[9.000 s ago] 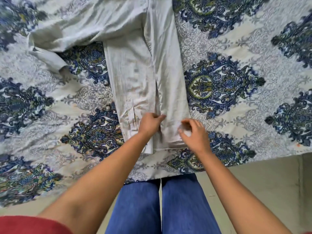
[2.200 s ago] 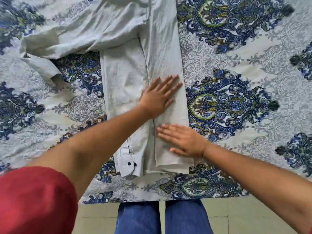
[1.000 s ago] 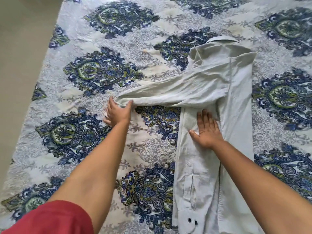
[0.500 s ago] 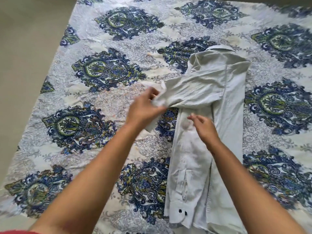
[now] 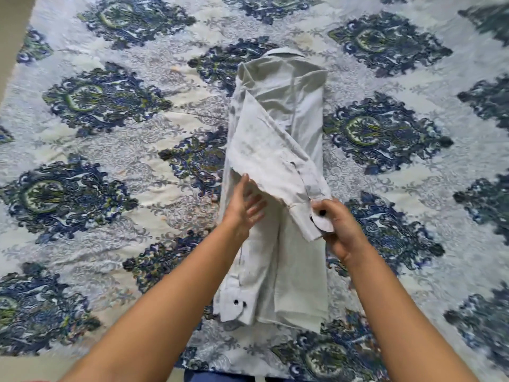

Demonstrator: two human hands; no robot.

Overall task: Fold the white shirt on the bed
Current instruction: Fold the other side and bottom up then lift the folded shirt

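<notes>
Right hand pinches cuff at right edge of white shirt.

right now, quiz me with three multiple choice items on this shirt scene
1. Where is the collar of the long white cloth shirt?
A. far end
B. near end
C. tucked out of sight
2. How many dark buttons show on the flat white cuff at the shirt's near-left corner?
A. one
B. two
C. four
3. What is the right hand doing?
A. lying flat and open
B. pinching the raised sleeve cuff
C. curled, holding nothing
1 A, the collar tops the far end; 2 B, two dark dots show; 3 B, fingers close on it.
</notes>
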